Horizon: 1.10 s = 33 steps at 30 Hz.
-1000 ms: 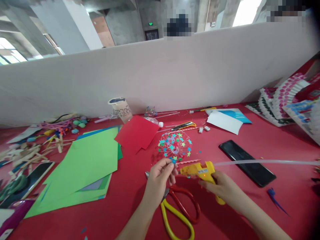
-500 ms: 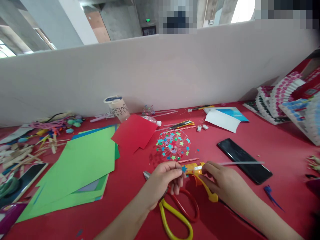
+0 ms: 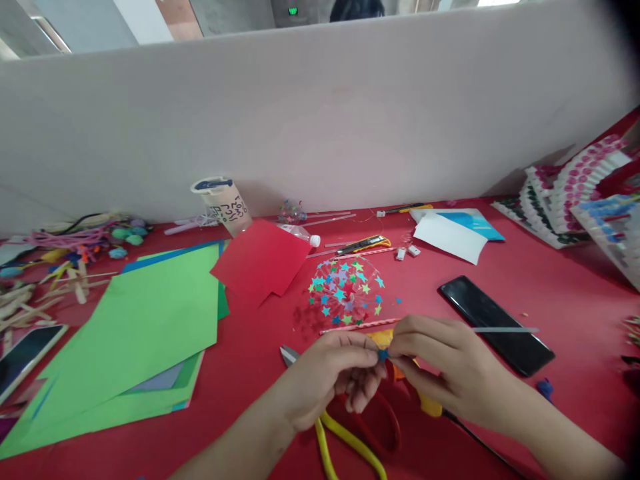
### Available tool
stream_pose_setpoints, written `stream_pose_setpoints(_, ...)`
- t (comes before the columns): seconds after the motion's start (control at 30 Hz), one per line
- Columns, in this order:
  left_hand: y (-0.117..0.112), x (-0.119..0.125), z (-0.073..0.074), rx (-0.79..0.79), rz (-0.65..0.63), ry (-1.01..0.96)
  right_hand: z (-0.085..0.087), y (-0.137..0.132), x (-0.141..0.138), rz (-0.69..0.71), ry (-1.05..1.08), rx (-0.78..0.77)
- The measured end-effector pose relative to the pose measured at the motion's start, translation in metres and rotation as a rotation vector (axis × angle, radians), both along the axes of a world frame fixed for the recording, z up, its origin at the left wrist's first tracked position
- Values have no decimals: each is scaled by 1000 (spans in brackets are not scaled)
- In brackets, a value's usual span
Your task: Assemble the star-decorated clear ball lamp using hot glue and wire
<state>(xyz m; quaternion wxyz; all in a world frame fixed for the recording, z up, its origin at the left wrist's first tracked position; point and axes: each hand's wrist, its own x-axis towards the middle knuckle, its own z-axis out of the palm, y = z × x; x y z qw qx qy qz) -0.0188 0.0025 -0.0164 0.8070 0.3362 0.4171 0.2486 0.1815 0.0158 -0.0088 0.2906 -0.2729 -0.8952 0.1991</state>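
Observation:
A small blue paper star (image 3: 383,355) is pinched between my left hand (image 3: 345,367) and my right hand (image 3: 440,357), whose fingertips meet at it. Behind and below the right fingers lies a yellow glue gun (image 3: 429,402) with a black cord, largely covered by that hand. Scissors with one yellow and one red handle (image 3: 353,445) rest under my left wrist, blades partly hidden. Just beyond the hands stands a clear, dome-like plastic piece (image 3: 347,293) covered in colourful stars. A striped pink straw (image 3: 357,326) lies between it and my fingers.
Green paper sheets (image 3: 150,320) and red paper (image 3: 263,260) lie left of centre. A black phone (image 3: 495,327) is at the right. A utility knife (image 3: 364,245), a plastic bottle (image 3: 300,233) and a white cup (image 3: 223,203) stand or lie toward the white partition (image 3: 320,127).
My right hand has come off the glue gun and moved left to the blue star, which my left hand was holding alone. The view has tilted down.

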Motion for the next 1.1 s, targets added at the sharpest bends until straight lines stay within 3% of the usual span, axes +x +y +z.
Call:
stream_pose_setpoints(0.13,-1,1,8,121,-15,190,3,15,5,-61,-37,-54)
stream_pose_setpoints(0.23,-4,1,13,186,58,287,9,34,6,-156,-86,-72)
stream_pose_setpoints(0.4,2,1,16,72,9,251,11,60,-3,-127,-243,-79)
stream_pose_setpoints(0.53,13,0,18,-48,-18,243,0,67,-5,-49,-228,-84)
stream_pose_setpoints(0.77,18,-1,-2,-88,-17,150,-11,77,-4,31,-258,-65)
stream_pose_setpoints(1.1,17,-8,-21,-7,-62,53,-14,75,-7,23,-283,-205)
